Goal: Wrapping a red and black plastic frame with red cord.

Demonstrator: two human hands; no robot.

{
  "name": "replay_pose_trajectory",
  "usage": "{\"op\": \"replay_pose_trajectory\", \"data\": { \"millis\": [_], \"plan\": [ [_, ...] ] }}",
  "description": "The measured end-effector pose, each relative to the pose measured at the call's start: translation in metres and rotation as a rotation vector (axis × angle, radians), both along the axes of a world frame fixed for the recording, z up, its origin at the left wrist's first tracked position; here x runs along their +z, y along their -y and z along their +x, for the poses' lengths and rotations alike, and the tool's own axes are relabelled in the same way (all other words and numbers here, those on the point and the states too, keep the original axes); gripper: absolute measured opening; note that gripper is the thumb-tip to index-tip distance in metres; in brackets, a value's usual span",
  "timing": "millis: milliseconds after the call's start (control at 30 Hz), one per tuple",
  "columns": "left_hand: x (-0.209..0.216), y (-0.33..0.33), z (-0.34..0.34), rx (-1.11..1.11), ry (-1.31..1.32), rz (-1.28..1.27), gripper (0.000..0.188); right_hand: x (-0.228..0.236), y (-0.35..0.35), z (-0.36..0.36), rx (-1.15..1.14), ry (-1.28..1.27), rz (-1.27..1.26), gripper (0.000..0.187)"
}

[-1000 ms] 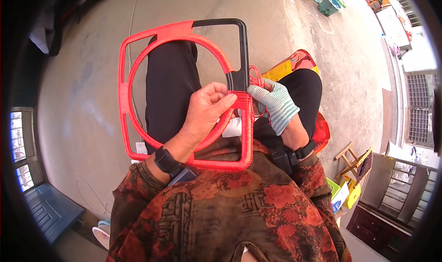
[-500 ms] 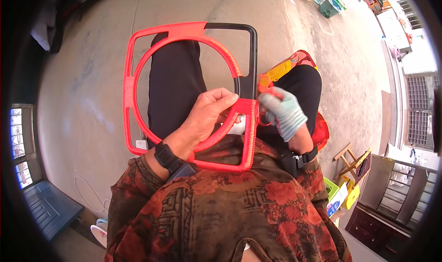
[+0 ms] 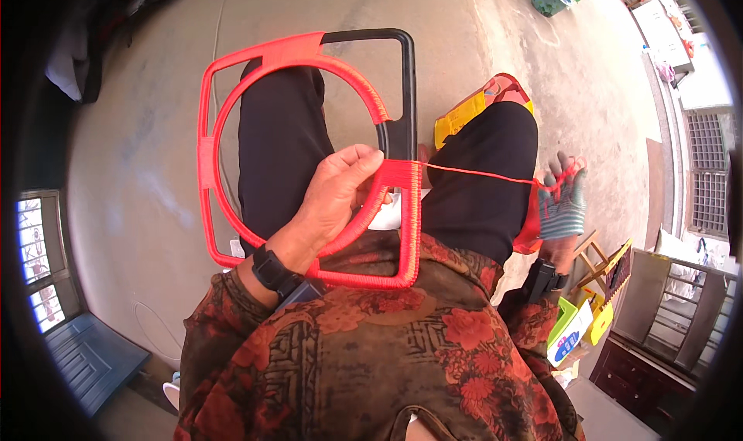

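Note:
Over my lap lies a square frame with a round ring inside it (image 3: pixel 206 162), mostly wrapped in red cord. Its upper right corner and a short stretch of the ring show bare black. My left hand (image 3: pixel 334 193), ungloved, pinches the ring beside the wrapped joint at the right, thumb on top. From that joint a red cord (image 3: pixel 480 172) runs taut to the right. My right hand (image 3: pixel 563 201), in a striped knit glove with grey fingers, holds the cord out past my right knee, with strands looped over the fingers.
A red and yellow bag (image 3: pixel 464 116) lies beyond my right knee. Near my right elbow are a wooden stand (image 3: pixel 592 255) and a green and white box (image 3: pixel 569 329). A blue panel (image 3: pixel 93 360) is at the lower left. Buckets (image 3: pixel 551 0) stand far off at the upper right.
My right hand has swung from beside the frame out to the right, drawing the cord straight. The frame and my left hand have shifted slightly left in the view.

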State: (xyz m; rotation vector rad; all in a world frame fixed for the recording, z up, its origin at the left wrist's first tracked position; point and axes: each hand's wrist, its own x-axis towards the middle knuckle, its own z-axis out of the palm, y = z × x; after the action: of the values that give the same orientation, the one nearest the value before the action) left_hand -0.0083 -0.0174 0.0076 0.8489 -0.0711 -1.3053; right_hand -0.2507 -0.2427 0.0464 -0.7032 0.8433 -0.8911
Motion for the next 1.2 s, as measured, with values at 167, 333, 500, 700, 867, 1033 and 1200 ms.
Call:
{"op": "replay_pose_trajectory", "data": {
  "millis": [167,333,500,700,867,1033,1200],
  "plan": [
    [-0.006,-0.007,0.004,0.080,0.017,0.052,0.012,0.008,-0.018,0.018,0.730,-0.739,-0.755,0.032],
    [-0.008,-0.005,0.001,-0.011,0.185,0.270,0.013,-0.007,-0.083,0.096,1.141,-0.616,-1.036,0.041],
    [-0.011,-0.009,0.004,-0.136,0.102,0.182,0.016,-0.030,-0.080,0.139,0.926,-0.723,-0.867,0.054],
    [-0.005,-0.009,0.002,0.143,0.287,0.116,0.010,-0.013,-0.065,0.135,0.583,-0.352,-0.070,0.028],
    [-0.001,-0.009,0.003,0.376,0.701,0.077,0.005,-0.004,-0.069,0.135,0.623,-0.256,-0.058,0.022],
    [0.011,-0.010,-0.005,0.417,0.892,-0.015,0.006,0.026,-0.096,0.153,0.683,-0.719,-1.582,0.030],
    [0.009,-0.011,-0.001,0.461,0.928,-0.057,0.007,0.019,-0.089,0.146,0.642,-0.514,-1.374,0.020]
  ]
}}
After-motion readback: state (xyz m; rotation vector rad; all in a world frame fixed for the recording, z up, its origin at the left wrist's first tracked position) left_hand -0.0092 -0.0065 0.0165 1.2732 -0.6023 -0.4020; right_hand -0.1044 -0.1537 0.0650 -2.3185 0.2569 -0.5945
